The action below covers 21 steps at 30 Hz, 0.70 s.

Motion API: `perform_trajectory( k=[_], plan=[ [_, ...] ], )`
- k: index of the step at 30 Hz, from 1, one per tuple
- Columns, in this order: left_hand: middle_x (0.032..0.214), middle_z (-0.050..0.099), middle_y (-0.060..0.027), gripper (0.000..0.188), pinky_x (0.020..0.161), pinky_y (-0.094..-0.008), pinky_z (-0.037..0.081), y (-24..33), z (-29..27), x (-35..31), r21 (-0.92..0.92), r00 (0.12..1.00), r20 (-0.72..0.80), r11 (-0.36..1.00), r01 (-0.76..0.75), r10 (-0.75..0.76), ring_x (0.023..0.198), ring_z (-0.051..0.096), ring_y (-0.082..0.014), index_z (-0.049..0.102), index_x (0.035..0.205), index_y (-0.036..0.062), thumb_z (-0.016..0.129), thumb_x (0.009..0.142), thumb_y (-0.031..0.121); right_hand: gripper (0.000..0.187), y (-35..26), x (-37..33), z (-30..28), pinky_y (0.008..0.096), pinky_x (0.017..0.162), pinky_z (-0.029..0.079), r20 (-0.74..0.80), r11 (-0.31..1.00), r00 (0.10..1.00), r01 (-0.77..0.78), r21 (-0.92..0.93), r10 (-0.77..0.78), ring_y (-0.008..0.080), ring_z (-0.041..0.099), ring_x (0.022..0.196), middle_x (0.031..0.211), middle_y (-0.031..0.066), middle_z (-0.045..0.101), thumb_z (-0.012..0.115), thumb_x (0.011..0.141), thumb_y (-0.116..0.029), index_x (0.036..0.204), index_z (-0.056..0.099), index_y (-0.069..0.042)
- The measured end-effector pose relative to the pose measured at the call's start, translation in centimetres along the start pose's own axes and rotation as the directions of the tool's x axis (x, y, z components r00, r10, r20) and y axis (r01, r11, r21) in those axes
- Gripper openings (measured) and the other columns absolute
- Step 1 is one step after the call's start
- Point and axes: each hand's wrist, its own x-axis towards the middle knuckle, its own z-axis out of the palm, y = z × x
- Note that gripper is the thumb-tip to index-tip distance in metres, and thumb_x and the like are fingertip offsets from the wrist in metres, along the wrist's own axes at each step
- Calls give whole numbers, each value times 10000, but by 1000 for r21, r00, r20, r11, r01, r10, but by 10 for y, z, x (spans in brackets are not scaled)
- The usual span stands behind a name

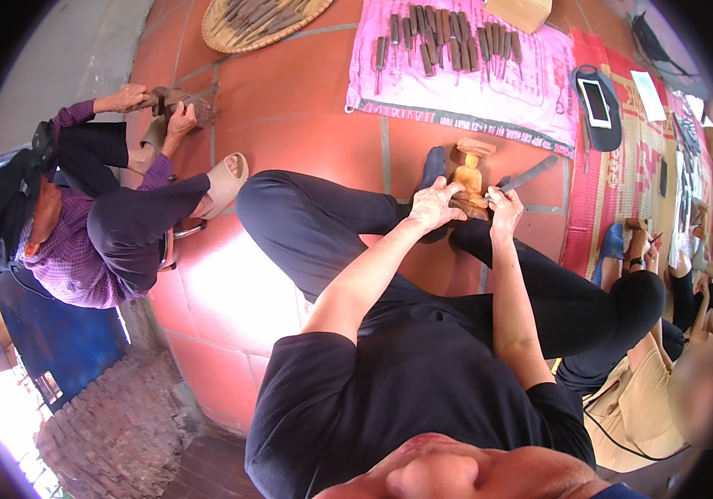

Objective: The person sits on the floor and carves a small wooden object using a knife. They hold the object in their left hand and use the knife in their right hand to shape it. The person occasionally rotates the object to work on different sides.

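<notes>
A: State of left fingers?
B: Left fingers (454, 214) grasping the carved wooden figure (469, 177) low down, near its dark base.
A: Right fingers?
B: Right fingers (498, 200) clenched on a flat dark tool (534, 173). Its long part projects beyond them, out to the right. Tool edge touching wood: cannot tell.
A: Position of figure?
B: Between the two sets of fingers, extending past them; yellowish, with a flat block at its far end.
A: Surroundings?
B: Beyond the fingers, on the tiled floor (306, 100), a pink sheet (406, 98) carries dark-handled tools (463, 56). Farther off, leftward, a round woven tray (244, 49) of similar pieces. Right of the fingers, past the tool, a reddish mat (587, 195). Well left, another person's hands (180, 121) on a brown wood block (197, 108).
</notes>
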Motion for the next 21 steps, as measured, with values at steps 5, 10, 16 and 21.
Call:
perform_trajectory(
  k=[5, 10, 16, 21],
  plan=[
    [1086, 507, -100, 649, 901, -407, 467, -5, 3, 5, 23, 999, -22, 999, -27, 28, 1052, 579, -287, 535, 1251, 225, 771, 676, 414, 118, 5, -5, 8, 224, 636, 457, 149, 997, 986, 73, -20, -69, 96, 574, 672, 758, 17, 633, 724, 760, -24, 864, 685, 13],
    [1105, 506, -105, 657, 897, -415, 468, -3, 2, 3, 10, 1000, -6, 1000, -23, 23, 1047, 583, -297, 531, 1253, 224, 776, 673, 411, 119, 10, 7, -4, 217, 620, 445, 51, 994, 999, 13, -111, -8, 85, 560, 658, 756, 3, 625, 711, 768, -14, 879, 681, 13],
    [1140, 505, -116, 656, 899, -421, 468, -4, 2, 3, -9, 1000, -3, 1000, -12, 12, 1050, 588, -315, 537, 1241, 224, 790, 661, 401, 89, 3, -5, 3, 214, 631, 438, 75, 999, 996, 39, -19, -38, 80, 553, 666, 742, -7, 613, 714, 771, -29, 847, 680, 3],
    [1127, 505, -113, 652, 895, -421, 470, -7, 4, 2, -18, 1000, -5, 1000, -17, 17, 1048, 589, -311, 538, 1231, 219, 792, 657, 395, 92, 7, -11, 12, 217, 627, 433, 91, 995, 991, 99, -16, -97, 79, 541, 663, 733, -7, 611, 714, 763, -13, 847, 684, 8]
  ],
)
